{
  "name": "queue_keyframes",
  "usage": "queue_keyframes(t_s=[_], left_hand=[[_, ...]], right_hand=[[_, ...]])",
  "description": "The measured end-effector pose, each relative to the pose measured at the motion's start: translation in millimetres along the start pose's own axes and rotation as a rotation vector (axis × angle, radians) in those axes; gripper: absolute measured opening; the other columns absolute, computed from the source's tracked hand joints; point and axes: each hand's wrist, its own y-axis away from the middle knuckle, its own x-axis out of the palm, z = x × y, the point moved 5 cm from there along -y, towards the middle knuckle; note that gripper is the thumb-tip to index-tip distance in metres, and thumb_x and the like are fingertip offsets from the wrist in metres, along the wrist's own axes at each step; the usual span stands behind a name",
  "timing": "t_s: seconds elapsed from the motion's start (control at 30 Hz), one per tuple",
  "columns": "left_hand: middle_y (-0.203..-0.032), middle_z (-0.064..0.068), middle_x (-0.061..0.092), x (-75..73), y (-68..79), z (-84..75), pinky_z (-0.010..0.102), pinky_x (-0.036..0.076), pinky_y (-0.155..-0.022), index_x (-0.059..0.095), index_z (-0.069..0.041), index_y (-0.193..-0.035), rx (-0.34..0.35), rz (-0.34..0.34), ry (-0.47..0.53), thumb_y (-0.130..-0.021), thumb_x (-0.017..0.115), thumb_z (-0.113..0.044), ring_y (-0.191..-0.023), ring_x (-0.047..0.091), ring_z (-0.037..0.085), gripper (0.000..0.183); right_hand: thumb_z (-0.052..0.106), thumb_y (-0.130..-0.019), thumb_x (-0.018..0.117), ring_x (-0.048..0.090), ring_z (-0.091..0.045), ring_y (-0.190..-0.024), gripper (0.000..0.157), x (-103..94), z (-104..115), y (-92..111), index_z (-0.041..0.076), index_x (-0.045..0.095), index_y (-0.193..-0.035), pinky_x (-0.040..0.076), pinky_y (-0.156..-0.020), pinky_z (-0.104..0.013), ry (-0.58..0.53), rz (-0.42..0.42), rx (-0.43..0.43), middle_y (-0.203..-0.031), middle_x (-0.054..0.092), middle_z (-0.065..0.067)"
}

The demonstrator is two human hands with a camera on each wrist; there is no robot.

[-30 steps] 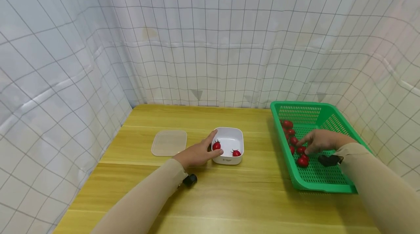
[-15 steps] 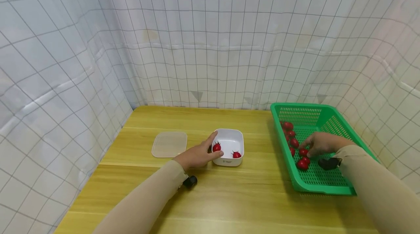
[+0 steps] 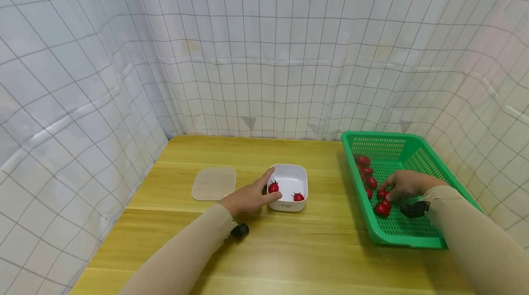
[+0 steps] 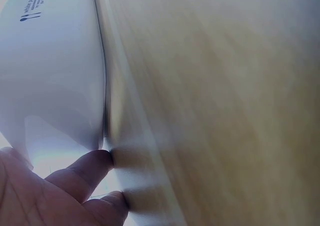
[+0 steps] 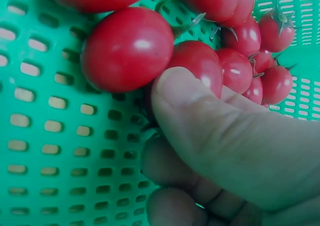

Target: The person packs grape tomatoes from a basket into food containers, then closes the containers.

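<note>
In the head view my left hand [image 3: 248, 197] holds the left side of a small white plastic food box [image 3: 290, 206], thumb over the near rim and forefinger along the far left corner. Two cherry tomatoes with green stems lie inside: one tomato [image 3: 273, 187] by the left wall, another tomato [image 3: 298, 197] near the front right. My right hand [image 3: 406, 184] is down in a green basket [image 3: 407, 241]. In the right wrist view its thumb presses a cherry tomato [image 5: 197, 61], with the forefinger partly hidden behind. Several more cherry tomatoes [image 5: 127, 48] surround it.
A translucent square lid [image 3: 214, 184] lies flat on the wooden table [image 3: 289, 253], left of the box. The basket's raised perforated walls stand around my right hand. A white grid-patterned curtain [image 3: 256, 56] hangs behind the table and along both sides.
My right hand's thumb and fingertips have come together on a tomato in the basket, and tomatoes near it have shifted slightly. My left hand stays at the box. The head view has tilted up slightly.
</note>
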Motion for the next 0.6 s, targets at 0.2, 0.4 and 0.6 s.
queue_keyframes(t_s=[0.2, 0.4, 0.6], left_hand=[[-0.174, 0.011, 0.027, -0.3, 0.4, 0.7, 0.054, 0.035, -0.124, 0.002, -0.038, -0.17, -0.002, -0.003, -0.004, -0.103, 0.058, -0.06, -0.148, 0.045, 0.032, 0.09], [-0.174, 0.011, 0.027, -0.8, -0.1, 1.0, 0.054, 0.035, -0.124, 0.002, -0.037, -0.171, -0.002, -0.004, -0.008, -0.102, 0.058, -0.06, -0.148, 0.045, 0.032, 0.091], [-0.174, 0.011, 0.026, -0.8, 0.9, -1.3, 0.055, 0.033, -0.125, 0.002, -0.036, -0.171, -0.001, -0.003, -0.007, -0.103, 0.058, -0.06, -0.15, 0.043, 0.033, 0.091]], right_hand=[[0.015, -0.094, 0.078, 0.067, -0.015, -0.09, 0.043, 0.0, 0.1, -1.0, -0.005, 0.07, -0.131, 0.059, -0.078, -0.036, 0.006, 0.004, 0.004, -0.121, 0.076, -0.016], [0.015, -0.095, 0.077, 0.071, -0.02, -0.101, 0.039, -0.9, 1.2, -1.0, -0.003, 0.072, -0.129, 0.061, -0.081, -0.04, 0.016, 0.004, -0.01, -0.129, 0.072, -0.023], [0.013, -0.095, 0.077, 0.072, -0.02, -0.1, 0.043, -0.1, -0.8, 0.0, -0.007, 0.069, -0.132, 0.061, -0.081, -0.04, -0.016, 0.006, -0.011, -0.126, 0.073, -0.022]])
